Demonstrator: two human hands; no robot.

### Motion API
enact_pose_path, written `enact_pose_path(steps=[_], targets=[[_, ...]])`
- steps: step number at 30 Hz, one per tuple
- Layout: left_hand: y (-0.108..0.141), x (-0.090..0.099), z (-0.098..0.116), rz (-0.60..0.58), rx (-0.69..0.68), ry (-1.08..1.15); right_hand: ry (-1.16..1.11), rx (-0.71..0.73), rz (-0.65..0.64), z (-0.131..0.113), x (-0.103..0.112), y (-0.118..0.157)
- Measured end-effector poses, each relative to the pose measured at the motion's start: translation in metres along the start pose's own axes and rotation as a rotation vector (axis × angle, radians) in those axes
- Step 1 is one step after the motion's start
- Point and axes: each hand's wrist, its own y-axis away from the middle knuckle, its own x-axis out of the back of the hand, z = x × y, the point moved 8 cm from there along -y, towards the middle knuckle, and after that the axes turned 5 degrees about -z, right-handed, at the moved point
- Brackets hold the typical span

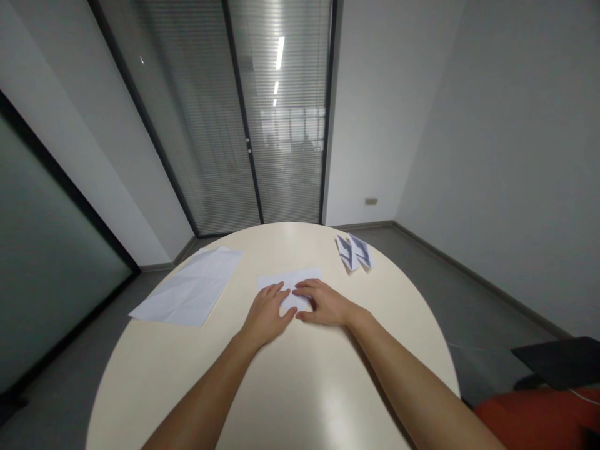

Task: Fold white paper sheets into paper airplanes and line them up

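A small white sheet of paper lies flat in the middle of the round table. On its left part rests my left hand, fingers laid out and thumb apart. My right hand presses on the right part in the same way, its thumb spread from the curved fingers. The two thumb tips nearly meet at the near edge. Both hands touch the paper from above without grasping it, and they cover much of it.
A larger creased white sheet lies at the table's left edge. Folded printed papers sit at the far right. The round cream table faces a glass partition with blinds. A red chair stands at right.
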Motion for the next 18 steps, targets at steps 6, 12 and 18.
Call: enact_pose_path(steps=[6,12,18], targets=[[-0.002,-0.001,-0.018,0.070,0.085,-0.016,0.022,-0.074,-0.054,0.008,-0.006,0.002],[-0.001,0.009,-0.034,0.127,0.177,-0.071,0.037,-0.071,-0.065,0.011,-0.008,0.002],[-0.001,0.012,-0.021,0.050,0.163,-0.143,0.050,-0.076,-0.072,0.010,-0.007,0.002]])
